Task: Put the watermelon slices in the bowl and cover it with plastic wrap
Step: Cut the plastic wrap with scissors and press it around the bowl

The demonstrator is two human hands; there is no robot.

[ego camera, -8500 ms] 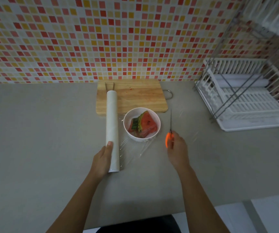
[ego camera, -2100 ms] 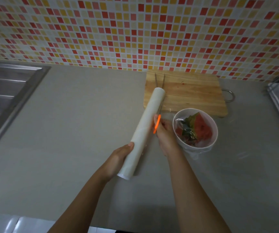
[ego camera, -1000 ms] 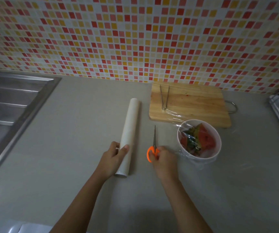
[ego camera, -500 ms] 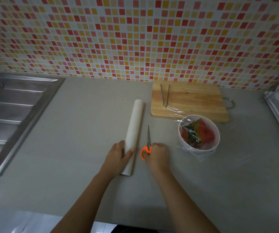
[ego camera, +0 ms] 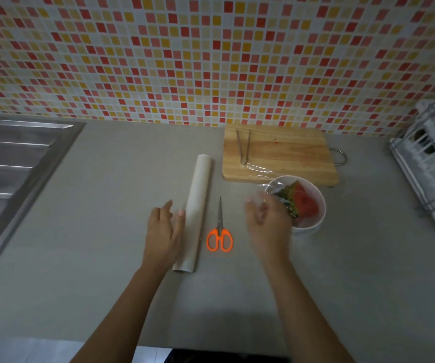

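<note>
On the grey table [ego camera: 85, 231], right of centre: white bowl [ego camera: 316, 218] with watermelon slices [ego camera: 304, 201] inside, wrap [ego camera: 276, 186] draped loosely over the rim, its far-left edge trailing onto the board [ego camera: 289, 153]. Just left of the bowl, right hand [ego camera: 268, 224] blurred, fingers spread, holding nothing, overlapping the bowl's near-left rim; contact unclear. Left of that, orange-handled scissors [ego camera: 219, 231] flat on the table, blades closed and pointing far, touching neither hand. Further left, roll [ego camera: 195, 213] lying lengthwise near-to-far. Left hand [ego camera: 162, 231] open beside the roll's left side, thumb tip against it, no grip. Far right of the roll, wooden board near the tiled wall [ego camera: 211, 61], metal tongs [ego camera: 243, 146] on its left part. Far left: steel sink [ego camera: 14, 166]. Far right: white dish rack [ego camera: 431, 163], partly out of frame.
</note>
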